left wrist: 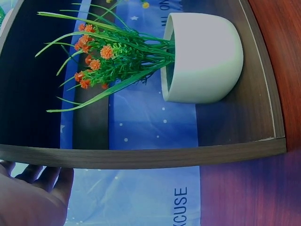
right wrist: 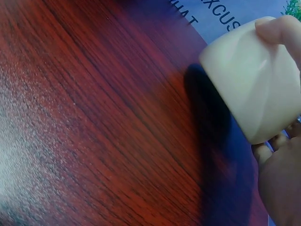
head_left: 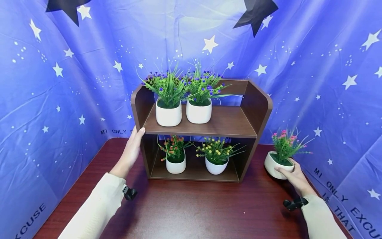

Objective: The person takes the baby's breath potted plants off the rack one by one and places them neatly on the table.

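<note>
Gripping a white pot of pink flowers [head_left: 272,166], a person's right hand [head_left: 294,176] is at the right side of a dark red table [head_left: 191,205], well apart from a brown two-tier shelf [head_left: 259,106]. The thumb presses one side of the pot and the fingers curl against the opposite side. The pot leans a little; whether its base touches the table is hard to tell.

The left hand [head_left: 131,151] holds no pot. Its fingers, fairly straight, rest on the outer face of the shelf's left side panel.

Side by side on the upper tier stand a left pot of purple flowers [head_left: 168,116] and a right pot of purple flowers [head_left: 198,113]. Below them, a pot of orange flowers [head_left: 176,166] stands to the left and a pot of yellow flowers [head_left: 217,167] to the right. A blue star-printed cloth [head_left: 98,99] hangs behind.

As for risks, the held pot looks smooth and rounded, so a loose pinch could let it slip or tip further. It is also near the table's right edge, where a slip might send it off. A hard push from the left hand could shift the shelf and jolt the upright pots. Long leaves overhanging the front might snag on a passing sleeve.
</note>
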{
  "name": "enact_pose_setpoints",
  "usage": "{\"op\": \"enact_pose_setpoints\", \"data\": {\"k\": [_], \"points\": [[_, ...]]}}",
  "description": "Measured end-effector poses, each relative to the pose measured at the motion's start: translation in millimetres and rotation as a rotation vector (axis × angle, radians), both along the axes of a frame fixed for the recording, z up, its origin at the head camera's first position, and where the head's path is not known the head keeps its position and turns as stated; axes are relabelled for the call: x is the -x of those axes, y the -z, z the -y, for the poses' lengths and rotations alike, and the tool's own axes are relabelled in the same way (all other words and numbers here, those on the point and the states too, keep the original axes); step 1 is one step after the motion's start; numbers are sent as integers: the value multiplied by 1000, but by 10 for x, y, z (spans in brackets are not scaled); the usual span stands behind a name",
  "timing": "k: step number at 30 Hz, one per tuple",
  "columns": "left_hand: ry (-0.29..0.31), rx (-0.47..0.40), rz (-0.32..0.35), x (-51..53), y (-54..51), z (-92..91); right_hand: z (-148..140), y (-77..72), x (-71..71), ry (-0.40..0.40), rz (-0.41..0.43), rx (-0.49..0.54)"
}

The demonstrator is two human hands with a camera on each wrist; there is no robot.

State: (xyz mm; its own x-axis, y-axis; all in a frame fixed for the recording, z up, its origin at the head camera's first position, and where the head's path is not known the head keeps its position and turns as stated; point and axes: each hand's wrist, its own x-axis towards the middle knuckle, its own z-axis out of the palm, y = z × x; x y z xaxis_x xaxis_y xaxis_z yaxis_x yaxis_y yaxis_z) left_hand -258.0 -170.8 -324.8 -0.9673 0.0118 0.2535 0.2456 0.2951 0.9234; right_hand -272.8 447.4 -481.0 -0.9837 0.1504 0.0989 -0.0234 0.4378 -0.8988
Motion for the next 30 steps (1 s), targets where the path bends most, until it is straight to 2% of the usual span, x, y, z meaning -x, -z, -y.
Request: {"op": "enact_pose_setpoints", "data": {"k": [8,18,21,25,30], "points": [[2,0,-9,10,-2,-4,4,2,-69,5,74,-51],[0,-5,-13,-4,-13,-7,-18,48,-57,3,65,-76],[-2,-6,-14,97,81,27,-17,31,-69,8,90,-70],[-9,-9,-23,273,256,101,-10,-9,-96,-6,107,-38],[-13,-8,-44,294,296,114,-27,-22,-136,-9,101,-12]]}}
